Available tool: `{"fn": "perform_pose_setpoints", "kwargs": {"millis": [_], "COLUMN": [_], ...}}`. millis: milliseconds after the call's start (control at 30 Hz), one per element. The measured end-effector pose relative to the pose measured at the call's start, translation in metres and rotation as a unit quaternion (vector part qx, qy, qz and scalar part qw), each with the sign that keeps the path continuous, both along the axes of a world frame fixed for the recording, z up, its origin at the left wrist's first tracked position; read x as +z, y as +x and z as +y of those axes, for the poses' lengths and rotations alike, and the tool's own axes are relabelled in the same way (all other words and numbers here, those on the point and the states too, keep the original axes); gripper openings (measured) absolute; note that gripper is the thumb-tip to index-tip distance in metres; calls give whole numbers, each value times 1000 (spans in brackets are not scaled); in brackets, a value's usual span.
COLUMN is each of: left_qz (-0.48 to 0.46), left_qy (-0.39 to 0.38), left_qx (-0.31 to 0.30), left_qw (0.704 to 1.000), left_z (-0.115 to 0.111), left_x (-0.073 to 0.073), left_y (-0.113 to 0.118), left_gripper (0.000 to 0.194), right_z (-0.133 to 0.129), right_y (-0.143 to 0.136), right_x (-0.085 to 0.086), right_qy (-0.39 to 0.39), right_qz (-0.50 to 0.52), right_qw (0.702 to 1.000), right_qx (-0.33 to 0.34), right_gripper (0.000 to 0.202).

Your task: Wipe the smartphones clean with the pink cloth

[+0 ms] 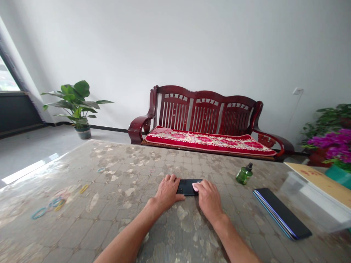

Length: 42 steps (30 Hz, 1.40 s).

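Observation:
A dark phone lies flat and crosswise on the patterned tablecloth in front of me. My left hand grips its left end, with the fingers at the far edge and the thumb at the near edge. At the phone's right end, my right hand pinches a small pale pink piece against the surface. Most of that piece is covered by my fingers, so I cannot make out what it is.
A green bottle stands right of my hands. Nearer lies a dark stack of flat devices, beside a clear plastic box. Coloured bands lie at the left. Beyond the table is a wooden bench.

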<state>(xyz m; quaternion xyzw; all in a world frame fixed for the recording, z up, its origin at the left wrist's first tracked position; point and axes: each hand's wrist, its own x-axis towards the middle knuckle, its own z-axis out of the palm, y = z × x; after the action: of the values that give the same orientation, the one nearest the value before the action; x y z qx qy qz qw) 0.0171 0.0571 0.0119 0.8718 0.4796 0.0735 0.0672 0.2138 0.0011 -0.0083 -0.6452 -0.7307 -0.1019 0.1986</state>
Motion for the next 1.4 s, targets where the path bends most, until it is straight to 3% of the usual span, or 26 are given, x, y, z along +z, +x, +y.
{"fn": "perform_pose_setpoints", "kwargs": {"millis": [267, 533, 767, 1033, 1267, 1400], "left_qz": [-1, -2, -3, 14, 13, 18], "left_qy": [-9, -1, -13, -12, -21, -28], "left_qx": [1, -2, 2, 3, 1, -4], "left_qw": [1000, 1000, 1000, 1000, 1000, 999], "left_z": [1, 1, 1, 0, 0, 0], "left_x": [0, -2, 0, 2, 4, 8], "left_y": [0, 0, 1, 3, 3, 2], "left_gripper": [50, 50, 51, 49, 50, 49], "right_z": [15, 10, 16, 10, 16, 12], "right_y": [22, 10, 23, 6, 26, 22], "right_x": [0, -4, 0, -2, -2, -4], "right_qy": [0, 6, -5, 5, -2, 7], "right_qz": [-2, 18, -10, 35, 7, 9], "right_qw": [996, 1000, 997, 999, 997, 999], "right_qx": [-90, 16, -77, 33, -77, -37], "right_gripper": [29, 30, 29, 30, 30, 30]}}
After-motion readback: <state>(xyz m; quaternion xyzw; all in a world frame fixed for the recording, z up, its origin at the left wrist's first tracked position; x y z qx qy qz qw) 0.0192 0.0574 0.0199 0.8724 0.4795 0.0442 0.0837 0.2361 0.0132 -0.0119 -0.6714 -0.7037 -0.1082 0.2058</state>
